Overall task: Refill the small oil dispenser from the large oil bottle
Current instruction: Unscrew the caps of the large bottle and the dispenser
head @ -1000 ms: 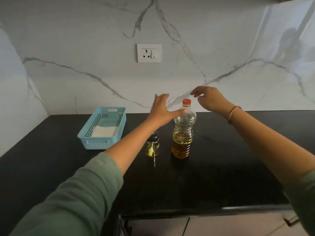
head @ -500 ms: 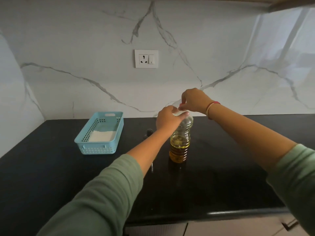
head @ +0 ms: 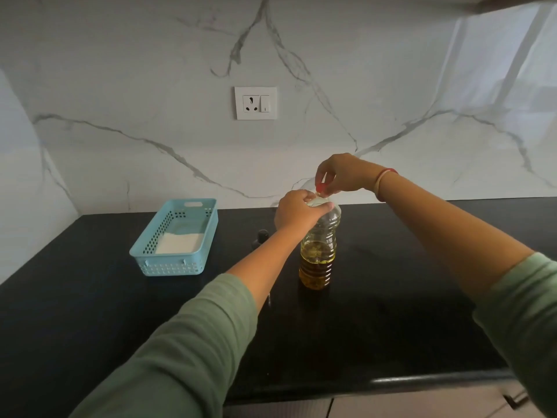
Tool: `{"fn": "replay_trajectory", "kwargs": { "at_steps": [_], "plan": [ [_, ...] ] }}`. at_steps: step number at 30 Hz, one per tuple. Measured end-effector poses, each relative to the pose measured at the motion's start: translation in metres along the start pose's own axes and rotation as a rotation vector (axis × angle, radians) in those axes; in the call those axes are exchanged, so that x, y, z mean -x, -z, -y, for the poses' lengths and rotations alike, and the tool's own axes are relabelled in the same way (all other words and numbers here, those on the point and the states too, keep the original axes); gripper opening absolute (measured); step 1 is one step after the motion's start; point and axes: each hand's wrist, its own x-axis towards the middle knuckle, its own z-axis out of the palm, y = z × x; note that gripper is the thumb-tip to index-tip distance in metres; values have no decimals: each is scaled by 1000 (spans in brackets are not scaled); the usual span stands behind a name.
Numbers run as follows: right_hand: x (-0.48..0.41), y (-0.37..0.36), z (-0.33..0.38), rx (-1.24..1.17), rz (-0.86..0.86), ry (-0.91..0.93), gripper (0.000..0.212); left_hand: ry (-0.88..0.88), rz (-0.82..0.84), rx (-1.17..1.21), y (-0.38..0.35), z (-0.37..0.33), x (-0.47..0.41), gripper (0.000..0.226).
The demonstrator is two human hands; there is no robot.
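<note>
right now the left hand (head: 297, 211) wraps the shoulder of the big oil bottle (head: 319, 251), which stands upright on the counter (head: 391, 297), while the right hand (head: 340, 173) pinches the red cap (head: 320, 186) from above. the small dispenser (head: 262, 235) sits just beside it, mostly hidden behind the left forearm. squeezing the bottle as the cap frees could spill oil; that forearm could knock the dispenser.

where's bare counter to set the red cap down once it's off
Bare black counter right of the large oil bottle, back to the wall, and along the front edge. Crowded to its left: small dispenser, then blue basket.
</note>
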Motion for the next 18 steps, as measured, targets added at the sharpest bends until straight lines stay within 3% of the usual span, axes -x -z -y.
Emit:
{"fn": "replay_trajectory", "kwargs": {
  "at_steps": [4, 9, 13, 16, 18],
  "plan": [
    [-3, 0, -7, -3, 66, 84, 32, 14, 0, 17, 0, 4, 0, 57],
    [0, 4, -2, -25, 98, 50, 57, 6, 1, 15, -1, 2, 0, 57],
    [-4, 3, 7, 206, -43, -25, 45, -3, -18, 14, -2, 2, 2, 57],
    [-9, -3, 12, 320, -2, -62, 45, -4, -19, -3, -1, 1, 2, 58],
    [-12, -3, 14, 309, 53, -48, 35, 0, -15, -6, 0, 1, 3, 58]
  ]
}}
